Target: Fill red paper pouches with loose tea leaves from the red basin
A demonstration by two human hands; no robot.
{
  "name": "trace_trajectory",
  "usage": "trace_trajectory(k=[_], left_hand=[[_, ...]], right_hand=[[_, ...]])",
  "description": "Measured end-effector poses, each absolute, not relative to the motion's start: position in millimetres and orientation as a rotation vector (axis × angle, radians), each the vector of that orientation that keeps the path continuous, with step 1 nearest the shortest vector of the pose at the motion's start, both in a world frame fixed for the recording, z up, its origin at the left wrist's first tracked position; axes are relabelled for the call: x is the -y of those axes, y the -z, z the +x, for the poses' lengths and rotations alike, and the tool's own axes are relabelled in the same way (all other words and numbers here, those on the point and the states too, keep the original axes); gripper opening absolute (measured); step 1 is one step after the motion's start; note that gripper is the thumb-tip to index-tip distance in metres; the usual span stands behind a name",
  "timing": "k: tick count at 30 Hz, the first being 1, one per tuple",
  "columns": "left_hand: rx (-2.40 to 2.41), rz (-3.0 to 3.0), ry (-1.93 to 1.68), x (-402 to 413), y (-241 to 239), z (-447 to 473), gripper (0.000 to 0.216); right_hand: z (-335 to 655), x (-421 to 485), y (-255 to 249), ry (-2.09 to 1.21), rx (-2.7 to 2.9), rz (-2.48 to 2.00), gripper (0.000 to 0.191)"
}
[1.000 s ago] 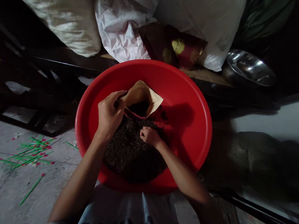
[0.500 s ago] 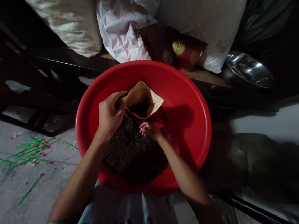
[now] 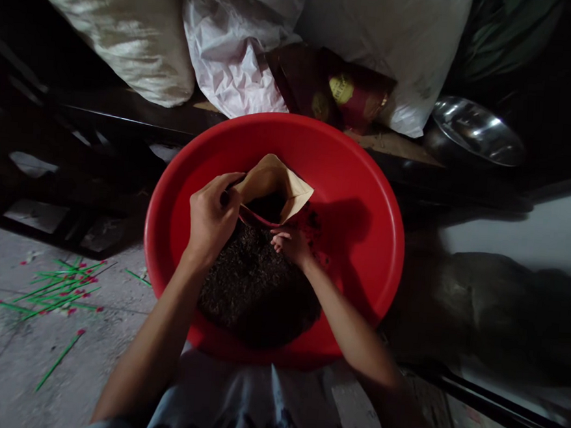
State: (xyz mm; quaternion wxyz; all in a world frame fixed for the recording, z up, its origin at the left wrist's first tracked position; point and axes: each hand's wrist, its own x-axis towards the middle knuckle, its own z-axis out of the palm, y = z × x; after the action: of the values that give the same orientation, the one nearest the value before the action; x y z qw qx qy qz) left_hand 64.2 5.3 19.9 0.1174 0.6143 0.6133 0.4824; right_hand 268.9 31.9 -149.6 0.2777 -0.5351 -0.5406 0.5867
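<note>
My left hand [image 3: 214, 210] is closed on the left edge of a paper pouch [image 3: 298, 205], whose mouth gapes upward. The pouch is tan inside, with a dark red edge at the front, and dark stuff lies in it. My right hand [image 3: 290, 245] is just below the pouch's front edge, its fingers curled together; what they hold, if anything, I cannot make out. Beneath both hands a heap of dark, loose bits like dried tea leaves [image 3: 241, 289] lies in a big red basin [image 3: 377, 259]. More dark crumbs stick to the basin's floor right of the pouch.
Behind the basin, a ledge [image 3: 140, 116] bears white sacks [image 3: 236, 74] and a dark red pouch with a yellow label [image 3: 359, 95]. A metal bowl [image 3: 481, 133] is at the right. Several green sticks with red ends [image 3: 65, 290] lie on the floor at the left.
My right hand has moved slightly up and right, closer to the pouch's front edge. My left hand keeps its hold, and the pouch has hardly moved.
</note>
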Motion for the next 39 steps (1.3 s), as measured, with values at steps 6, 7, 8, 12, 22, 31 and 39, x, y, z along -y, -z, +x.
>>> trace_trajectory(k=[6,7,8,12,22,31,39], left_hand=[[-1.809,1.799,-1.396,-5.2,-18.7,63.6,0.035],[-1.811,1.8,-1.391,-5.2,-18.8,63.6,0.035],[-1.808,1.801,-1.391,-5.2,-18.9,63.6,0.035],[-1.793,1.799,-1.397,-5.1,-19.1,63.8,0.035],[-1.777,1.777,-1.384,-5.1,-19.0,63.4,0.036],[-1.789,1.791,-1.358,-5.0,-22.0,65.1,0.035],[-1.768,1.769,-1.391,-5.5,-19.2,63.2,0.034]], right_hand=[[270.3,-31.7,147.9,-1.603,1.453,-1.42,0.026],[270.4,-30.7,146.2,-1.603,1.465,-1.416,0.025],[270.3,-29.6,144.7,-1.601,1.477,-1.414,0.023],[268.2,-25.9,143.4,-1.588,1.527,-1.417,0.023],[266.2,-24.0,137.9,-1.522,1.712,-1.519,0.022],[286.9,-22.1,126.5,-1.31,2.153,-1.713,0.028],[277.8,48.5,108.9,-1.407,2.613,-1.622,0.1]])
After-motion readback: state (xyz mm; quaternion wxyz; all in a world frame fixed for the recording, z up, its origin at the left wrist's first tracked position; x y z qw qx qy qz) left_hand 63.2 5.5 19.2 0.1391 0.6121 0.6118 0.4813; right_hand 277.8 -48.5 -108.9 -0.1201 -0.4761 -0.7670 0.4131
